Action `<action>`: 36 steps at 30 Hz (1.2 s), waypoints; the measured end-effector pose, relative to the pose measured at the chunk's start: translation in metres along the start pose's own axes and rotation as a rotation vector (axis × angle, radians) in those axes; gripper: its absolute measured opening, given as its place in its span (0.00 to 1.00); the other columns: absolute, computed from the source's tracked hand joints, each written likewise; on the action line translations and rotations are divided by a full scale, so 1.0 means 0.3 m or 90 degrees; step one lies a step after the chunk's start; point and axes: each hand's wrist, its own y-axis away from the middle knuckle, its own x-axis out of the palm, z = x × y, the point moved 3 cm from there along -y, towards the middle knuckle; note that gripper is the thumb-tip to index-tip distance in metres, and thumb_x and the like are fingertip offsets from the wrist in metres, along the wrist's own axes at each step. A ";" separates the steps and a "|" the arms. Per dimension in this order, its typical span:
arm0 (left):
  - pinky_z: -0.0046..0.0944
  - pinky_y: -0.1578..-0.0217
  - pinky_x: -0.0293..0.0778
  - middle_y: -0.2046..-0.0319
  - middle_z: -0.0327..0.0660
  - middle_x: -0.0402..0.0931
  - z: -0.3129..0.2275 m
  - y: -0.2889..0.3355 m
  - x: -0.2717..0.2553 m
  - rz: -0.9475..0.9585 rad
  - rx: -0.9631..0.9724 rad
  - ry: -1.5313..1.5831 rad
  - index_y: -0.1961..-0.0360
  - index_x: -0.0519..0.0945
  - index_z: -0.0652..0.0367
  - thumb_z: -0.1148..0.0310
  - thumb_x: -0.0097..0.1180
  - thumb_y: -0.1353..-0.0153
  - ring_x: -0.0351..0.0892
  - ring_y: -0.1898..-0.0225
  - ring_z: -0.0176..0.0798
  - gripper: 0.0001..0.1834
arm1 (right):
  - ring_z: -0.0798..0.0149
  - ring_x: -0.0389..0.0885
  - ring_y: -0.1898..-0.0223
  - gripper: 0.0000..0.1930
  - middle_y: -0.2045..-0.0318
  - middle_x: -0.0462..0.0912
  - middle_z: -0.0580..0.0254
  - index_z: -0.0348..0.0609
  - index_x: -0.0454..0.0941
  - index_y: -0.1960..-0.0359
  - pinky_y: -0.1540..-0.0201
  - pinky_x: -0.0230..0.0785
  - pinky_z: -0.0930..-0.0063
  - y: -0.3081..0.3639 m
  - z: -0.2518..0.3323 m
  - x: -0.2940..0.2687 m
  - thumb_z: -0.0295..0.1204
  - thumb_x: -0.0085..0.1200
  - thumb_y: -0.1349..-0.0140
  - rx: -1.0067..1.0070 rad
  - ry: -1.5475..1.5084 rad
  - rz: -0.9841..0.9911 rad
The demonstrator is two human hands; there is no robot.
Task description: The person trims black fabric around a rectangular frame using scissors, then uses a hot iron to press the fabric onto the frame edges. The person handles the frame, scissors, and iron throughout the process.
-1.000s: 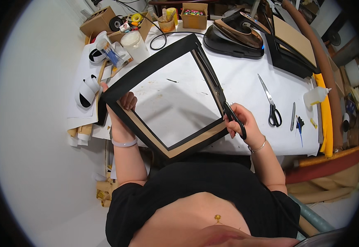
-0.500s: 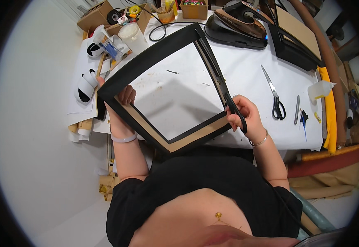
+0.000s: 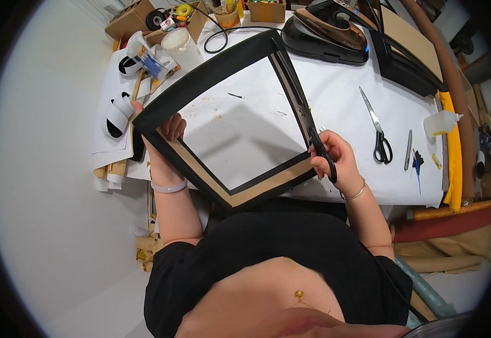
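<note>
Loose scissors (image 3: 382, 149) lie right of the frame (image 3: 205, 74), the bottle (image 3: 441, 125) farther right. Far on the table (image 3: 335, 93), the tub (image 3: 180, 48) stands left and the iron (image 3: 325, 29) rests on its base (image 3: 320, 53), right.

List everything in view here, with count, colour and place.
Table: one, white, centre
Frame: one, black and tan, held over the table
Held scissors: one pair, black handles, at the frame's right side
Loose scissors: one pair, silver and black, table's right
Iron: one, bronze and black, on a black stand, far side
Squeeze bottle: one, whitish, right edge
Slim tool: one, grey, beside the loose scissors
Cloth: one, yellow, right edge
Tub: one, white, far left
Rolled strips: at least two, white and black, left
Cardboard boxes: at least two, brown, far edge
Top: one, black, worn
Left hand: one, bare, gripping the frame's left corner
Right hand: one, bare, holding scissors
</note>
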 end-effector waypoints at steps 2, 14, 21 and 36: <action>0.26 0.84 0.53 0.89 0.28 0.58 -0.001 -0.001 -0.001 0.007 -0.001 -0.004 0.70 0.74 0.54 0.35 0.42 0.26 0.54 0.89 0.24 0.32 | 0.79 0.71 0.81 0.15 0.75 0.76 0.70 0.38 0.74 0.59 0.78 0.62 0.85 0.004 0.005 -0.001 0.24 0.70 0.40 0.000 -0.012 0.013; 0.25 0.83 0.52 0.87 0.27 0.58 0.006 0.009 0.030 -0.025 0.017 -0.022 0.71 0.72 0.50 0.38 0.43 0.24 0.53 0.88 0.23 0.28 | 0.79 0.70 0.81 0.14 0.75 0.74 0.70 0.39 0.74 0.60 0.79 0.62 0.84 -0.005 -0.008 -0.005 0.22 0.69 0.40 0.013 -0.016 -0.005; 0.25 0.83 0.50 0.86 0.27 0.57 0.010 0.019 0.053 -0.053 0.030 -0.038 0.73 0.70 0.49 0.39 0.43 0.24 0.51 0.87 0.22 0.28 | 0.79 0.69 0.83 0.14 0.78 0.71 0.73 0.39 0.73 0.61 0.81 0.61 0.84 -0.002 -0.018 -0.005 0.23 0.69 0.39 0.021 -0.003 -0.028; 0.29 0.86 0.47 0.93 0.27 0.53 -0.014 0.014 0.020 -0.044 -0.004 -0.018 0.83 0.70 0.49 0.31 0.35 0.26 0.49 0.91 0.26 0.38 | 0.79 0.71 0.80 0.17 0.75 0.77 0.69 0.38 0.74 0.60 0.76 0.62 0.85 0.029 0.016 0.011 0.26 0.73 0.44 -0.016 -0.018 0.023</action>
